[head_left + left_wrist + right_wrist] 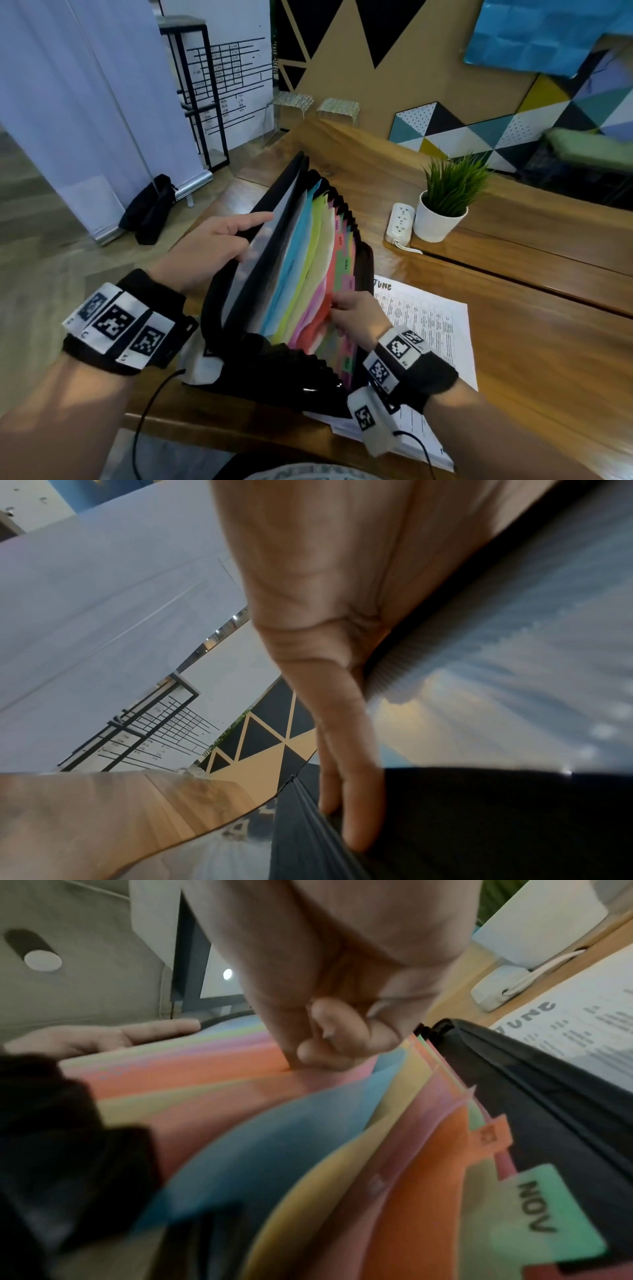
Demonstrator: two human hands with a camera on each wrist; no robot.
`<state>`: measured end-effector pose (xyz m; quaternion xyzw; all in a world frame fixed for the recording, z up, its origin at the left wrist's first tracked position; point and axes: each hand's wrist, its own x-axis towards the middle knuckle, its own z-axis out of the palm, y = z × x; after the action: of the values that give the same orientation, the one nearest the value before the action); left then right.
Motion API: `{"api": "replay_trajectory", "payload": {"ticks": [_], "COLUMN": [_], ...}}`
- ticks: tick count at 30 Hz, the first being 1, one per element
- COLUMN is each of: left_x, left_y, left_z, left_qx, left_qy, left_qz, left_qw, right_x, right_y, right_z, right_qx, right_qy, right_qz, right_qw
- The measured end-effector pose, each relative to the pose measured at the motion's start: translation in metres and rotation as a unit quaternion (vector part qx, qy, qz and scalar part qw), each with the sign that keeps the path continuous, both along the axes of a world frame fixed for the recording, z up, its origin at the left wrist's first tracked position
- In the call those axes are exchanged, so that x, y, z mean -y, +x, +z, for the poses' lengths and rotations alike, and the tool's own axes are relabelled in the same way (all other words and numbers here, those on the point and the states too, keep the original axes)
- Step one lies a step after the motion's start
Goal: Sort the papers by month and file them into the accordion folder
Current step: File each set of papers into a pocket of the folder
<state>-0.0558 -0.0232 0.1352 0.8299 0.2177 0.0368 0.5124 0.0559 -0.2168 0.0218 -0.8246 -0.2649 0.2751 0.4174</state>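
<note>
Currently the accordion folder (294, 284) is standing open on the desk (534, 342), its black cover leaning toward 10 o'clock and its coloured dividers (308, 274) fanning out toward 2 o'clock. The left hand (209, 246) is gripping the top edge of the black cover at the folder's 9 o'clock side: thumb lying along the outer face, the other fingers (359, 813) curling over the rim onto the inner face, as the left wrist view shows. The right hand (359, 322) is reaching into the dividers at the folder's 4 o'clock side, its fingers (329, 1039) curling and pinching the edge of an orange-pink divider (212, 1069). Month tabs are running along the far edge of the dividers; one green tab reading NOV (541, 1215) is showing in the right wrist view, and MAY is legible in the head view. The papers (431, 329) are lying flat on the desk just beside the folder at its 3 o'clock, partly tucked under its base, the top sheet headed JUNE and printed in columns. A white power strip (399, 222) and a potted plant (445, 209) are sitting at 1 o'clock from the folder, touching or nearly touching each other; I cannot tell which.
</note>
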Motion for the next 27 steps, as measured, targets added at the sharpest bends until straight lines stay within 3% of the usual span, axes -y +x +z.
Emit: {"api": "replay_trajectory", "payload": {"ticks": [3,6,7,9,11,14,16,20,24,27], "left_x": [-0.01,-0.026,-0.03,-0.035,-0.04,-0.04,-0.037,-0.022,-0.002,0.02], "left_y": [-0.002,-0.01,-0.013,-0.018,-0.02,-0.022,-0.02,-0.005,-0.003,-0.013], "left_z": [0.012,0.019,0.021,0.019,0.014,0.007,0.007,0.012,0.012,-0.004], "left_qx": [0.025,0.047,0.054,0.064,0.072,0.073,0.079,0.123,0.185,0.177], "left_qy": [-0.047,-0.101,-0.117,-0.119,-0.128,-0.139,-0.135,-0.06,-0.068,0.009], "left_qz": [0.047,0.093,0.091,0.101,0.123,0.103,0.101,0.184,0.267,0.235], "left_qw": [0.997,0.989,0.987,0.986,0.981,0.982,0.982,0.973,0.943,0.956], "right_x": [0.012,0.048,0.062,0.081,0.089,0.083,0.074,0.052,0.034,0.021], "right_y": [0.01,0.026,0.032,0.033,0.025,0.006,-0.001,0.006,0.032,0.057], "right_z": [0.02,0.037,0.038,0.038,0.032,0.029,0.036,0.047,0.062,0.079], "right_qx": [0.03,0.159,0.167,0.084,-0.1,-0.32,-0.354,-0.277,-0.186,-0.126], "right_qy": [0.057,0.077,0.07,0.04,0.087,0.225,0.262,0.241,0.268,0.254], "right_qz": [-0.02,-0.125,-0.151,-0.161,-0.137,-0.063,-0.03,-0.031,0.015,-0.006], "right_qw": [0.998,0.976,0.972,0.983,0.982,0.918,0.897,0.93,0.945,0.959]}}
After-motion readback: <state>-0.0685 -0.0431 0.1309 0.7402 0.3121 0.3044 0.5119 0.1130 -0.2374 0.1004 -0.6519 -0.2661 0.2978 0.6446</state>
